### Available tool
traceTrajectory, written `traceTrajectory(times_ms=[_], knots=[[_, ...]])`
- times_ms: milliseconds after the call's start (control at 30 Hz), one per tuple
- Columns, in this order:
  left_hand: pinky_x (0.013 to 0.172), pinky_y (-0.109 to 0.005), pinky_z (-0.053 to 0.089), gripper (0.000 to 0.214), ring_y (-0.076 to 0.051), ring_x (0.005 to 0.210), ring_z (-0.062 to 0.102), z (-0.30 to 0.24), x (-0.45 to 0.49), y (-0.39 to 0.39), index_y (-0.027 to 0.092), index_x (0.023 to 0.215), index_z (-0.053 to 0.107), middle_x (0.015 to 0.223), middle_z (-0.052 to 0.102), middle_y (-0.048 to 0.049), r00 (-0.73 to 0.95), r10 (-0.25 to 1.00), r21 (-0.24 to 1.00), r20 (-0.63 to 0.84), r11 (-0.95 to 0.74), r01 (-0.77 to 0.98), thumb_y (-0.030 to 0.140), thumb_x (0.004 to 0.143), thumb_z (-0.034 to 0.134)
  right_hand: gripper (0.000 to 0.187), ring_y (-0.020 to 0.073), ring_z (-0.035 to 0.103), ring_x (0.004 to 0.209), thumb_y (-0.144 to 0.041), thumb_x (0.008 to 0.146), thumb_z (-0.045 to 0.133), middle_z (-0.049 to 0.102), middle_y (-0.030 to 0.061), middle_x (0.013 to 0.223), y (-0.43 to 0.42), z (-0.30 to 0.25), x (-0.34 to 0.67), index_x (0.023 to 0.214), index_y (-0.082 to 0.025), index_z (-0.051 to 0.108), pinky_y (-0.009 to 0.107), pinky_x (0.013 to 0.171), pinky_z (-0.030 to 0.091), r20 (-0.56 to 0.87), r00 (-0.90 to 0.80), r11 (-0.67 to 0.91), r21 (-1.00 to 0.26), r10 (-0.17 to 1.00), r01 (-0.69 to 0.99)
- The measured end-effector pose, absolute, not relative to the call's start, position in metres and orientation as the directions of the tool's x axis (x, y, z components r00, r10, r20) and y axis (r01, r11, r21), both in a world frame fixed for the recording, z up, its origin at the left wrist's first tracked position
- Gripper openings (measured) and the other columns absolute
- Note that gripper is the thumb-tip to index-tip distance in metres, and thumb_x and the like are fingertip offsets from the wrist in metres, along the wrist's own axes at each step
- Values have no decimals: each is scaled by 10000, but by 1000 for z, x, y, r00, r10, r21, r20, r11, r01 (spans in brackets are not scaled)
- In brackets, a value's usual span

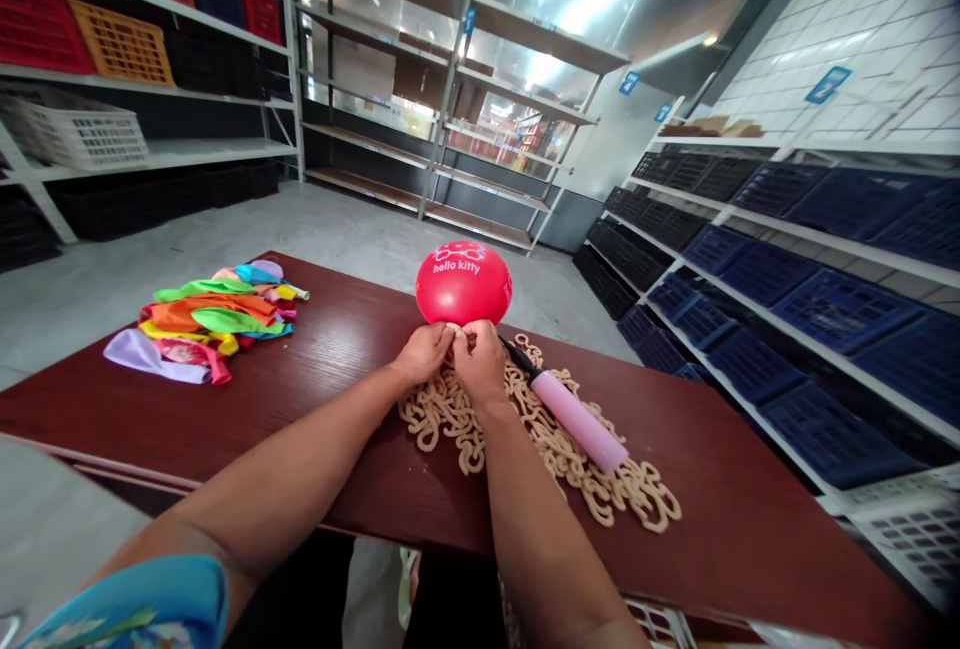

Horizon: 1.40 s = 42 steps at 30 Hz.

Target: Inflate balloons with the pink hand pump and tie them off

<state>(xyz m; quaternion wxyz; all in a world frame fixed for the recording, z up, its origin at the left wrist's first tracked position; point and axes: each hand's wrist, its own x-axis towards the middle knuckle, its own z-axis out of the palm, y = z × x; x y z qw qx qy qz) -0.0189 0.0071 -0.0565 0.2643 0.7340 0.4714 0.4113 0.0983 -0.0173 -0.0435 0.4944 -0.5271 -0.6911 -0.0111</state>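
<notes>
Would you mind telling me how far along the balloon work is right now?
Done: one red balloon is inflated, and the pink pump lies set down on the table. In hand: the left hand and right hand pinch its neck, over the beige clips. Left: a pile of flat balloons lies uninflated.

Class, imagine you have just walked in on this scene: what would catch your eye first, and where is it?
First, the inflated red balloon printed "hello kitty", at the middle of the dark wooden table, its neck pinched by the left hand and right hand. Next, the bright pile of flat balloons at the table's left. A pink hand pump lies on tan plastic clips to the right.
</notes>
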Motion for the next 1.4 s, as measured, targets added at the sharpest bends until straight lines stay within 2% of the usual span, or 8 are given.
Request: traceTrajectory(times_ms=[200, 333, 433, 633, 867, 1167, 1267, 1400], knots=[[628, -247, 398, 408, -135, 647, 518, -58, -17, 9, 133, 760, 570, 699, 595, -44, 264, 892, 832, 368, -442, 335, 406, 880, 291, 54, 153, 466, 706, -235, 785, 465, 495, 23, 749, -17, -46, 96, 744, -202, 454, 282, 661, 388, 753, 58, 405, -415, 655, 814], [593, -247, 392, 408, -133, 604, 496, -63, -20, 15, 136, 728, 561, 640, 566, -31, 222, 911, 844, 348, -408, 349, 416, 870, 299, 77, 151, 495, 729, -236, 804, 463, 531, 30, 756, -18, -43, 95, 744, -195, 487, 278, 684, 403, 767, -22, 516, -409, 641, 753], [599, -251, 393, 398, -139, 619, 507, -65, -21, 18, 137, 754, 570, 660, 581, -38, 173, 922, 845, 346, -386, 371, 404, 870, 299, 121, 144, 533, 743, -266, 833, 450, 586, 30, 790, -20, -42, 96, 811, -193, 544, 278, 714, 421, 743, -15, 560, -492, 670, 666], [655, -261, 403, 428, -147, 668, 532, -64, -21, 15, 125, 815, 595, 732, 611, -52, 180, 917, 847, 357, -399, 350, 428, 870, 297, 210, 133, 575, 680, -363, 802, 513, 632, 20, 843, -16, -47, 100, 899, -201, 604, 274, 657, 470, 595, 113, 487, -740, 796, 465], [606, -243, 393, 475, -139, 633, 520, -66, -21, 15, 128, 792, 601, 682, 588, -36, 145, 931, 845, 334, -364, 392, 453, 875, 265, 185, 159, 575, 828, -325, 797, 533, 642, 39, 866, -18, -40, 98, 853, -214, 670, 309, 776, 460, 625, 46, 532, -698, 779, 479], [590, -238, 371, 446, -130, 612, 510, -66, -23, 15, 145, 737, 570, 656, 566, -27, 153, 923, 796, 352, -381, 469, 430, 883, 260, 201, 135, 539, 661, -394, 760, 544, 604, 7, 729, -16, -48, 92, 751, -200, 594, 267, 634, 447, 548, 132, 435, -768, 826, 471], [576, -236, 362, 421, -125, 595, 495, -65, -22, 15, 145, 723, 561, 635, 550, -20, 155, 924, 804, 349, -380, 456, 425, 876, 287, 199, 125, 530, 599, -397, 746, 542, 582, -9, 664, -15, -48, 92, 730, -198, 555, 255, 583, 442, 490, 149, 401, -825, 859, 398], [554, -227, 352, 394, -114, 576, 475, -62, -21, 13, 144, 706, 549, 614, 536, -9, 174, 926, 838, 335, -377, 394, 420, 865, 318, 204, 104, 502, 479, -396, 726, 552, 535, -50, 555, -14, -47, 91, 717, -201, 492, 238, 512, 425, 359, 180, 328, -927, 916, 181]])
